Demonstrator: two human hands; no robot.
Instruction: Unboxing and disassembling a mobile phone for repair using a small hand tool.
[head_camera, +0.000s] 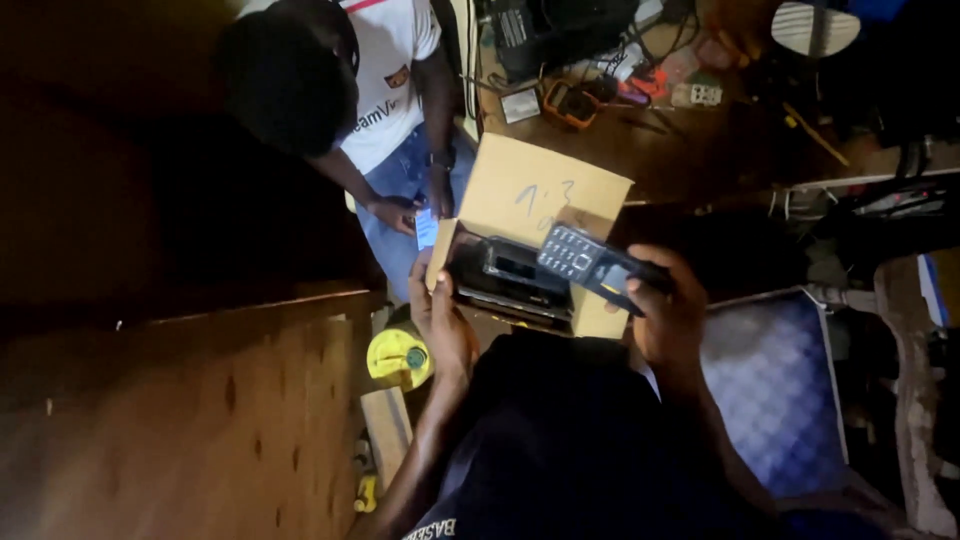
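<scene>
My right hand (668, 305) grips a dark keypad phone (588, 262), keypad facing up, just above an open cardboard box (535, 195). My left hand (440, 325) holds the box by its left side. Inside the box lie several dark flat devices (510, 280), stacked. The box rests over my lap, its lid flap standing up behind.
A seated person in a white shirt (385, 75) and jeans faces me, holding a lit phone (426, 228). A cluttered workbench (640, 130) with tools and cables lies beyond. A wooden board (200, 420) is at left, a yellow object (398, 358) below, a blue patterned cushion (775, 390) at right.
</scene>
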